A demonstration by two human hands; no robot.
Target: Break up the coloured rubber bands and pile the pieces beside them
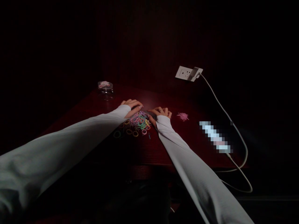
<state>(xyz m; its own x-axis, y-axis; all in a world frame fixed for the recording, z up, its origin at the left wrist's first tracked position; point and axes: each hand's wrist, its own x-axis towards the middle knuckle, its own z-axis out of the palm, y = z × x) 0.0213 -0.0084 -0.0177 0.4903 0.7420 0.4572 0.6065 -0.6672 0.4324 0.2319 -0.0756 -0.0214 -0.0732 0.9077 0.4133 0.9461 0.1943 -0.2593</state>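
On the dark red table [149, 152] lies a heap of small coloured hair ties [139, 120], pink, purple, green and yellow. My left hand [132, 105] rests at the heap's far left edge, fingers stretched out and thumb apart. Opposite it, my right hand [161, 114] touches the right edge with fingers spread and a ring on one of them. Neither hand visibly grips anything. What lies between the fingertips is too dark to make out. A few ties and a small bluish strip [149, 136] lie loose on the near side.
A small pink pile [183, 116] sits right of my right hand. Further right lies a pixelated phone-like object [215, 137] with a white cable [219, 101] running to a plugged-in charger [196, 74] at a wall socket [183, 73]. A clear round container [105, 87] stands back left.
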